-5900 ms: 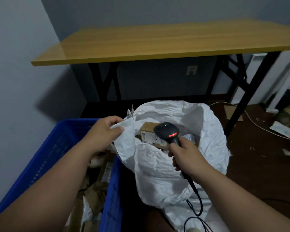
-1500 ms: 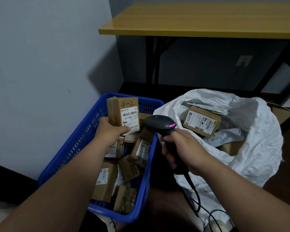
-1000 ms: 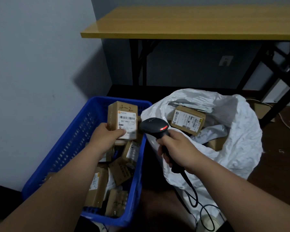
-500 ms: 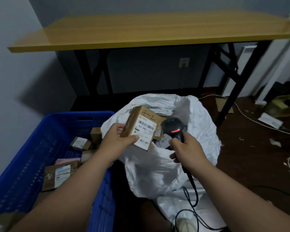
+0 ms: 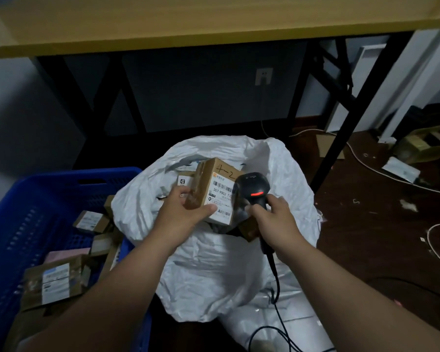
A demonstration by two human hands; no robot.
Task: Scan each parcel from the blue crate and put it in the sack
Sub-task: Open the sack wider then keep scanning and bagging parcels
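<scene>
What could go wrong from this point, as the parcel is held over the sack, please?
1. The left hand holds the parcel over the sack near its crumpled left rim; released now, it might catch the rim and fall outside.
2. The scanner, gripped by the right hand, sits close beside the parcel and could knock it.
3. The scanner's cable trails over the sack's front and might snag.

Yellow-topped table, wall socket, floor cables, cardboard scraps.
</scene>
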